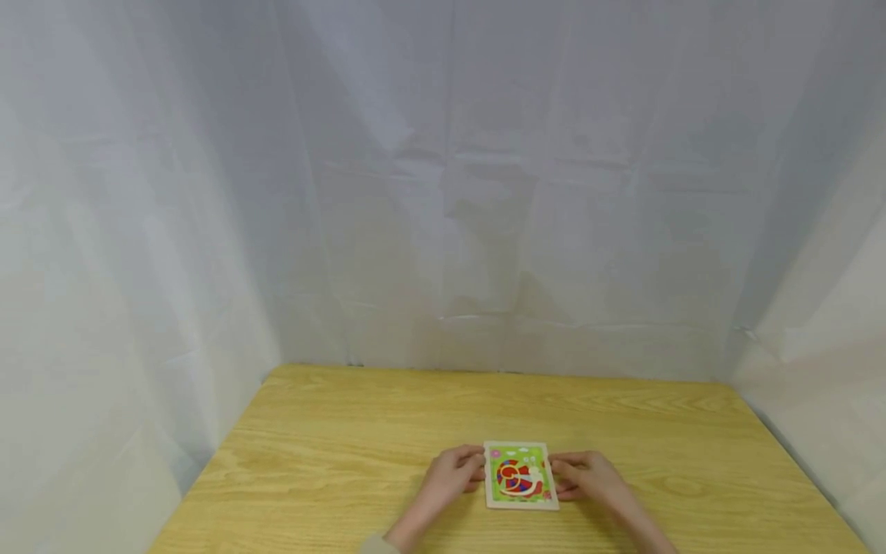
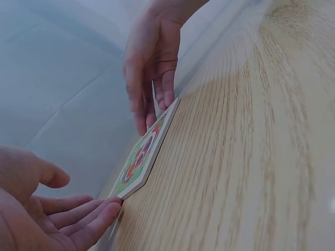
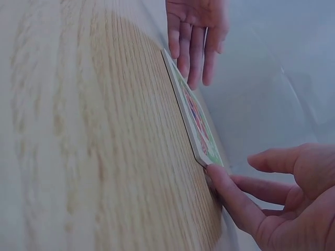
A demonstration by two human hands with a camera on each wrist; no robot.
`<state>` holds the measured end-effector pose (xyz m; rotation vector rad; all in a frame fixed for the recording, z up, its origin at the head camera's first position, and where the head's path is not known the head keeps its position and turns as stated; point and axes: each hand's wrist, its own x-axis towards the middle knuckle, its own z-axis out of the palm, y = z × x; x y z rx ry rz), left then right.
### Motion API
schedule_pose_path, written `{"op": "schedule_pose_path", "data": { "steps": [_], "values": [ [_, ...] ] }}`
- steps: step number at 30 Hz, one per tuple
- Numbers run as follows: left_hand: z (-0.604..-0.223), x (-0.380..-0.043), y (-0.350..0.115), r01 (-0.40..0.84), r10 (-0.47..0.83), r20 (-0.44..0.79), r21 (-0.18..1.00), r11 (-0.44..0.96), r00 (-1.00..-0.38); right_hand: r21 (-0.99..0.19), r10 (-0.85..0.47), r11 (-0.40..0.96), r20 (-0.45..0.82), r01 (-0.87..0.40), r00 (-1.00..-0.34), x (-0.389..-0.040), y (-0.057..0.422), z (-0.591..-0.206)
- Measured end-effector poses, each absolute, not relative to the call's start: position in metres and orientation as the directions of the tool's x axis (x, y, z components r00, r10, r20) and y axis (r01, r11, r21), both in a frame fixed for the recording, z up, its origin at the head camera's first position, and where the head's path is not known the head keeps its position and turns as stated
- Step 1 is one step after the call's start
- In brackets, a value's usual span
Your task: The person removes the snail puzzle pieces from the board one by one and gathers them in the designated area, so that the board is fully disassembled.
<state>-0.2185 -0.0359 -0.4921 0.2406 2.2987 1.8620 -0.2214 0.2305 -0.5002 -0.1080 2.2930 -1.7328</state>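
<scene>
A small wooden snail puzzle (image 1: 521, 475) lies face up on the table, its snail in red, blue and white on a green ground inside a pale frame. My left hand (image 1: 446, 477) is at its left edge, my right hand (image 1: 591, 477) at its right. In the left wrist view, straight left fingertips (image 2: 111, 209) meet a corner of the puzzle (image 2: 140, 157), with the thumb held apart. The right wrist view shows the right index finger (image 3: 230, 191) against the near corner, thumb raised clear of the board.
The wood-grain table (image 1: 332, 438) spreads around the puzzle on every side. Pale hanging sheets (image 1: 498, 231) enclose the table at the back, left and right.
</scene>
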Motion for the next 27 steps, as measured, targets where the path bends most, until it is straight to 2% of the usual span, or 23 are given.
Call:
{"op": "schedule_pose_path", "data": {
  "steps": [14, 27],
  "values": [
    [-0.492, -0.215, -0.05, -0.005, 0.227, -0.055, 0.977, 0.215, -0.972, -0.969, -0.309, 0.244, -0.108, 0.032, -0.945, -0.217, 0.22, -0.501],
    [-0.494, -0.214, -0.064, -0.023, 0.225, -0.069, 0.979, 0.201, -0.972, -0.971, -0.298, 0.232, -0.135, 0.066, -0.945, -0.218, 0.21, -0.503]
  ]
}}
